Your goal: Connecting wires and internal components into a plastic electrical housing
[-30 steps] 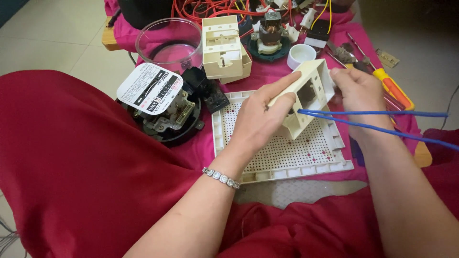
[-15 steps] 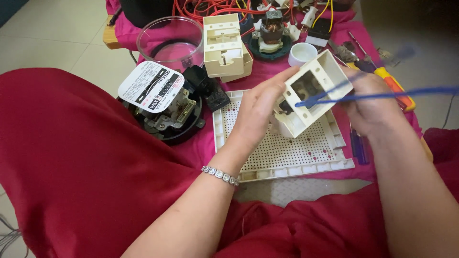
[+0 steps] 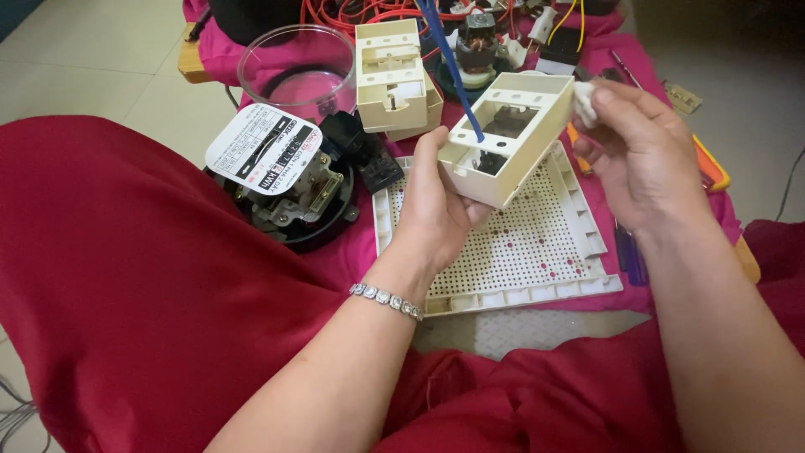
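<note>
A cream housing (image 3: 510,134) is gripped in the left hand (image 3: 436,201) above a perforated tray (image 3: 537,252), turned open-side up since a second ago. The right hand (image 3: 646,151) pinches a white wad (image 3: 584,102) at its far edge; a blue wire (image 3: 453,59) now enters the cavity.

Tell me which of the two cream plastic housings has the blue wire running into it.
The cream housing held up in the left hand, over the perforated tray. The other housing lies on the pink cloth beside the clear dome, wire-free.
</note>
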